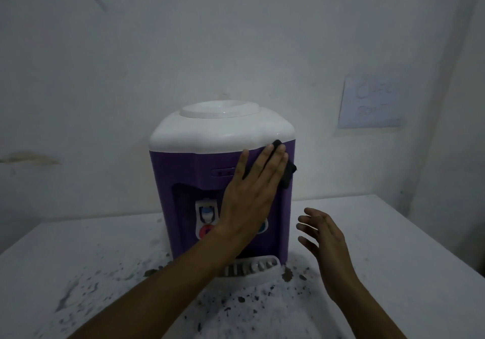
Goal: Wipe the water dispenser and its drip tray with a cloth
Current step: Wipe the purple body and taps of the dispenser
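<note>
A squat water dispenser (183, 181) is standing near the back of a white table (393, 246), close to a pale, scuffed wall (236, 36). Its body is matte purple plastic with softly rounded corners, and it is wearing a smooth, glossy white cap (210, 136) with a raised round disc (219, 109) at its centre. The left hand (252, 194) is lying flat against the upper right of the purple front, its fingers straight and held close together with the thumb angled out to the left, and it is pressing a dark, soft-looking cloth (287, 170) against the plastic; the cloth is showing past the fingertips and along the hand's right edge, just under the seam of the white cap. The right hand (324, 236) is hovering above the table to the right of the dispenser, touching nothing, its fingers loosely spread and slightly curved. In the recessed front, a white tap with a blue top (207, 211) and a red lever (204, 231) below it are showing beside the left wrist. At the foot, a white slotted drip tray (254, 267) is jutting forward, partly covered by the left forearm. The tabletop in front is looking rough and is speckled with dark flecks and blotches. A pale sheet of paper (372, 102) with faint, unreadable handwriting is sticking to the wall at the right.
</note>
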Demonstrator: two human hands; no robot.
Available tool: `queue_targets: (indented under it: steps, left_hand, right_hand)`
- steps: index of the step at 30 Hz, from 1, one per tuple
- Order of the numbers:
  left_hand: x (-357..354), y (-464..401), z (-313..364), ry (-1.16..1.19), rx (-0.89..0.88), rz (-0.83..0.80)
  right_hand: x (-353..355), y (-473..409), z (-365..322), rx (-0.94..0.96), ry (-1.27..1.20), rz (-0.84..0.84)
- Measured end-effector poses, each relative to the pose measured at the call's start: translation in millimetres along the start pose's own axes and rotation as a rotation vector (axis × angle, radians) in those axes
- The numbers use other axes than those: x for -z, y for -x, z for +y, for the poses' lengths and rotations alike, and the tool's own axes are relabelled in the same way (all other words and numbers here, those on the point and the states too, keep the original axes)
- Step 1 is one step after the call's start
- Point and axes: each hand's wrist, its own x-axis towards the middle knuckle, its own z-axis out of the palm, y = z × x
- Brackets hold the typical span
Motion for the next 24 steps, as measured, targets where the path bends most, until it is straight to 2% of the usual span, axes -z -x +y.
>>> queue_targets:
  steps: [5, 10, 13, 17, 24]
  left_hand:
    - [3, -30, 7, 0.001, 0.034, 0.014]
    - [-8, -28, 27, -0.073, -0.152, -0.043]
    - [-6, -12, 21, -0.057, -0.159, -0.068]
    - [8, 1, -6, -0.031, -0.06, -0.061]
    - [32, -35, -24, 0.177, 0.27, 0.027]
  right_hand:
    - [10, -3, 13, -0.038, -0.008, 0.022]
    - [18, -3, 20, -0.044, 0.005, 0.029]
    - [27, -5, 23, -0.043, 0.016, 0.036]
    - [37, -9, 26, -0.05, 0.009, 0.031]
    - [36, -12, 28, -0.059, -0.043, -0.001]
